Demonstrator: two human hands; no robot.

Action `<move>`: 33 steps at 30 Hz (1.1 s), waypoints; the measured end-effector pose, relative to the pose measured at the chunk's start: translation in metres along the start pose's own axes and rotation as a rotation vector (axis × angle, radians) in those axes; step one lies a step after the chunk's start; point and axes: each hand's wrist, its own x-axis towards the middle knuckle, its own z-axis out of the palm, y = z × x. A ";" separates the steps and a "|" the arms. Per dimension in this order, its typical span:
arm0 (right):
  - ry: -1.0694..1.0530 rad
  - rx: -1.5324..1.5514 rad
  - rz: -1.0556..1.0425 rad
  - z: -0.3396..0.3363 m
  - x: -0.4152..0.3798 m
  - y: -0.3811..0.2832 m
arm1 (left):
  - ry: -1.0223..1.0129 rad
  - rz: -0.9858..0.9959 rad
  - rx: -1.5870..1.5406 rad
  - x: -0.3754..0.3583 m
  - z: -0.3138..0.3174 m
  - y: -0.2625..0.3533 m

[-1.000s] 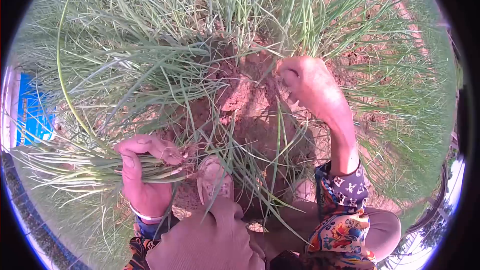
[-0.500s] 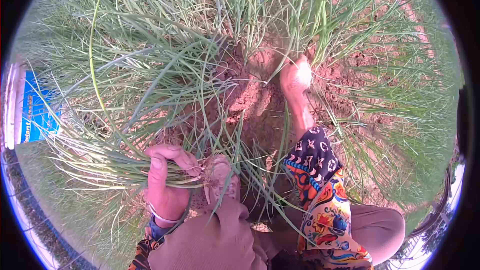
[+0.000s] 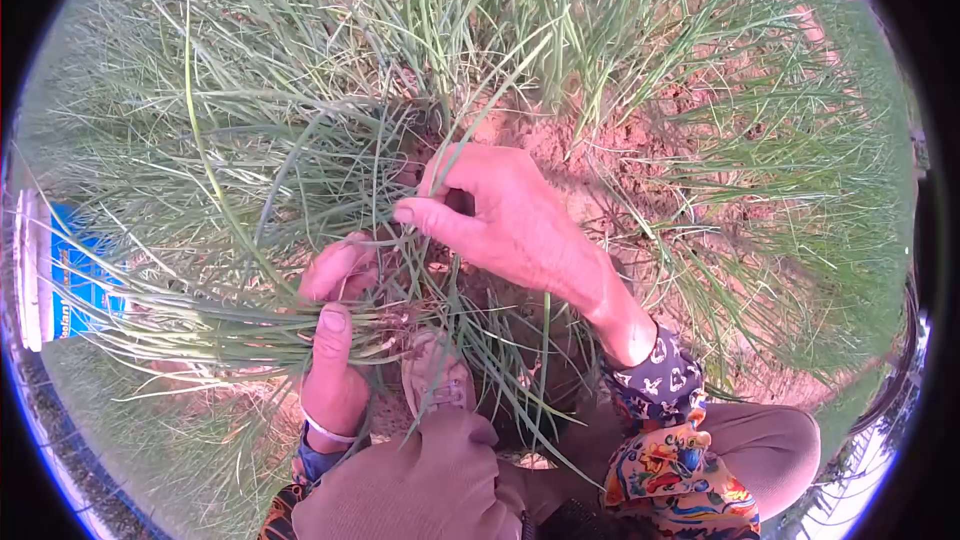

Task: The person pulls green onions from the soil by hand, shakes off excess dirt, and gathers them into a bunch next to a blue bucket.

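My left hand (image 3: 335,385) holds a bunch of green onion seedlings (image 3: 230,335) at lower left, its thumb below and its fingers above the stems. The thin leaves fan out to the left, while pale bulbs and roots stick out to the right by my shoe. My right hand (image 3: 520,225) is just above and right of the bunch, with thumb and forefinger closed on a few seedlings (image 3: 490,100). Their leaves point up and to the right. Where these seedlings end below the thumb is hard to make out among the other leaves.
Growing green onion plants (image 3: 480,20) stand in reddish soil (image 3: 640,140) ahead and on both sides. A blue and white bucket (image 3: 75,275) stands at the far left. My shoe (image 3: 440,375) and bent knees (image 3: 770,450) are close below my hands.
My right hand has come from the plants at upper right back toward the left hand, now with seedlings in its fingers. The left hand's fingers have loosened somewhat around the bunch.
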 end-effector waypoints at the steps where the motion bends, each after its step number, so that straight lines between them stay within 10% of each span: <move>1: -0.022 0.074 -0.127 0.011 -0.002 -0.015 | -0.077 -0.027 -0.016 0.001 -0.005 -0.004; 9: 0.131 0.193 -0.129 0.015 -0.016 -0.037 | 0.072 -0.471 0.254 -0.013 -0.013 0.003; 13: 0.175 -0.006 0.407 -0.019 -0.011 0.042 | -0.105 0.141 -0.193 0.001 -0.019 0.005; 23: 0.460 -0.327 0.710 0.001 0.016 0.183 | -0.227 0.022 -1.078 0.009 -0.027 0.011; 33: 0.708 -0.329 0.395 0.016 0.014 0.189 | -0.335 -0.090 -1.015 0.016 -0.022 0.022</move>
